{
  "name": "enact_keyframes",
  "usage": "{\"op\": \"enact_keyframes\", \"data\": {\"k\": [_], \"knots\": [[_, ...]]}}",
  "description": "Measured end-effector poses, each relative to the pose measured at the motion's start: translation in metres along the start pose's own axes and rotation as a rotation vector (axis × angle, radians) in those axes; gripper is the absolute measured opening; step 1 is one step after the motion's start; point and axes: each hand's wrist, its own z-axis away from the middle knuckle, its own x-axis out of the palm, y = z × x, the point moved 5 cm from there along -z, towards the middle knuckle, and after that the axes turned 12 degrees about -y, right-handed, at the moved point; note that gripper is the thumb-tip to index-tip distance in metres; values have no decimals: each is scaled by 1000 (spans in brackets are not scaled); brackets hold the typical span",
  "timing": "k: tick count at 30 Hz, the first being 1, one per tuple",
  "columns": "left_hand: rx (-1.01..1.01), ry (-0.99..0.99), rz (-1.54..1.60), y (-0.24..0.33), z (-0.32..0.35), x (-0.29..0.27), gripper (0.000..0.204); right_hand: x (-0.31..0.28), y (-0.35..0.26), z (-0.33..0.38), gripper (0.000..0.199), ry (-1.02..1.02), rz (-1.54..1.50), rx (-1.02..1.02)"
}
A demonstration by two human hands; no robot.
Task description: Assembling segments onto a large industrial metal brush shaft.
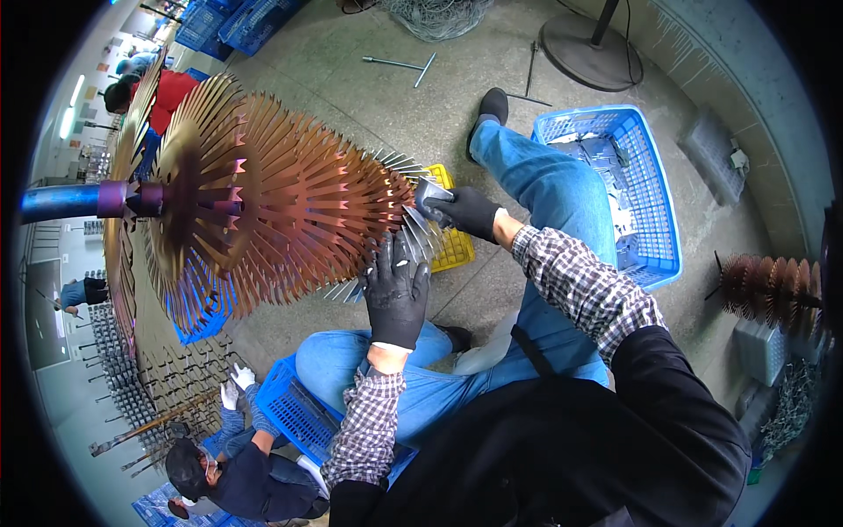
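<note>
A large rack (299, 198) of copper-brown metal discs with notched, blade-like spokes lies sideways on a blue-purple shaft (66, 203). Silver metal blades (422, 234) stick out around its right end. My right hand (470, 213), in a black glove, grips a small stack of flat silver metal pieces (432, 191) against that end. Beside it my left hand (395, 299), also black-gloved, rests with fingers stretched out on the spokes and the silver blades; its fingertips are partly lost among them. A yellow plastic crate (455, 249) shows behind the rack's right end.
A blue basket (650, 193) with flat metal pieces stands right of my leg. Another blue basket (285, 404) sits at lower left, near a co-worker (246, 474) in white gloves. T-handled tools (397, 62), a round stand base (590, 54) and a wire bundle (435, 13) lie beyond.
</note>
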Motion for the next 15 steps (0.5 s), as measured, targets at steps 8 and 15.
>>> {"op": "enact_keyframes", "data": {"k": [8, 15], "knots": [[-38, 0, 2, -5, -8, 5, 61, 8, -1, 1, 51, -18, 21, 65], [-122, -44, 27, -9, -23, 7, 60, 9, -17, 12, 48, 0, 131, 81]]}}
